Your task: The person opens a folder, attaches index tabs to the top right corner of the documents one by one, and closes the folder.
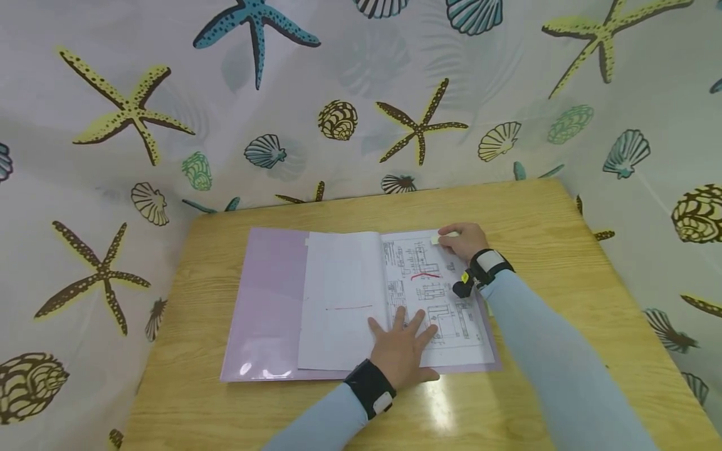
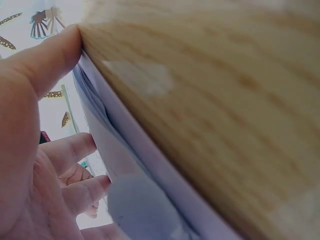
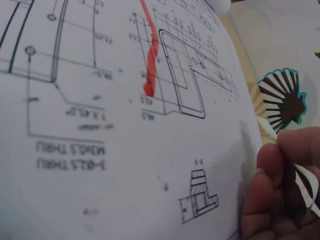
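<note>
A lilac folder point(image 1: 271, 294) lies open on the wooden table, with a printed technical drawing point(image 1: 465, 326) on its right side. My left hand point(image 1: 397, 354) is spread over the lower part of the drawing, fingers straight; its thumb is by the folder's bottom edge in the left wrist view. At the drawing's upper right corner, my right hand point(image 1: 467, 241) pinches a small pale yellow paper slip point(image 1: 435, 240), which looks like a sticky note. The slip point(image 3: 307, 184) bends between thumb and fingers in the right wrist view. A red mark point(image 1: 425, 275) crosses the drawing.
A mostly blank white page point(image 1: 341, 282) with one thin line lies left of the drawing. Beneath everything is a wood-grain table point(image 1: 197, 351). Cloth point(image 1: 338, 75) printed with starfish and shells stands behind it and along the sides.
</note>
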A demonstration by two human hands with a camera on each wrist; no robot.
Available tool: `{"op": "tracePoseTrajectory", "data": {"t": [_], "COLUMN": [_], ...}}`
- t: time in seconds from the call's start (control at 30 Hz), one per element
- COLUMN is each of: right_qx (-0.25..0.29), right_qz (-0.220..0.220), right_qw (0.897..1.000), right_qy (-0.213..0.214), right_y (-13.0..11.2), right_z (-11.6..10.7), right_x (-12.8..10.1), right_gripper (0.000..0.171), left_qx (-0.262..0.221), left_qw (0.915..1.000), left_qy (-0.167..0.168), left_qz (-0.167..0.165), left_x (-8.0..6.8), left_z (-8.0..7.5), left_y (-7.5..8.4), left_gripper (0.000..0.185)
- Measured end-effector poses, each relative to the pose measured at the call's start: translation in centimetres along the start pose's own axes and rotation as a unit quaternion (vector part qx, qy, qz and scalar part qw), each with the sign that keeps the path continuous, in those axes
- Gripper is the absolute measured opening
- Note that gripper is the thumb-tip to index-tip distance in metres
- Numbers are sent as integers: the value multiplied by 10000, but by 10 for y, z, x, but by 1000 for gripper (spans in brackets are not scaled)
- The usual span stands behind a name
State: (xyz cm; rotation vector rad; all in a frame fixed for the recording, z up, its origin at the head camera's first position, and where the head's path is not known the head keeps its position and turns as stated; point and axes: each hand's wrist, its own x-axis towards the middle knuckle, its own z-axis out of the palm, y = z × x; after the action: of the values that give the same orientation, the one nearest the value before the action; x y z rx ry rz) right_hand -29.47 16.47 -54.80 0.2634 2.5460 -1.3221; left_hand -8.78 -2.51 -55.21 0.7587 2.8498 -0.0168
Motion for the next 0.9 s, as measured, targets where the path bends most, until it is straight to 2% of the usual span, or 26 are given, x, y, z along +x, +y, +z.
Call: {"op": "tracePoseTrajectory", "data": {"t": [0.63,0.9], "right_qx": [-496,-866], "right_qz": [121,-142], "right_qw": [9987,9960], "right_qy": [68,168], "right_y": [12,-2], "right_z": [10,10], "right_x": [24,14], "right_gripper": [25,25], "left_qx": [90,106], "left_qw": [9999,9999], "left_qy": [42,65], "left_qz": [62,79], "left_x": [0,0], "left_z": [2,0], "left_y": [1,0], "left_gripper": [90,91]}}
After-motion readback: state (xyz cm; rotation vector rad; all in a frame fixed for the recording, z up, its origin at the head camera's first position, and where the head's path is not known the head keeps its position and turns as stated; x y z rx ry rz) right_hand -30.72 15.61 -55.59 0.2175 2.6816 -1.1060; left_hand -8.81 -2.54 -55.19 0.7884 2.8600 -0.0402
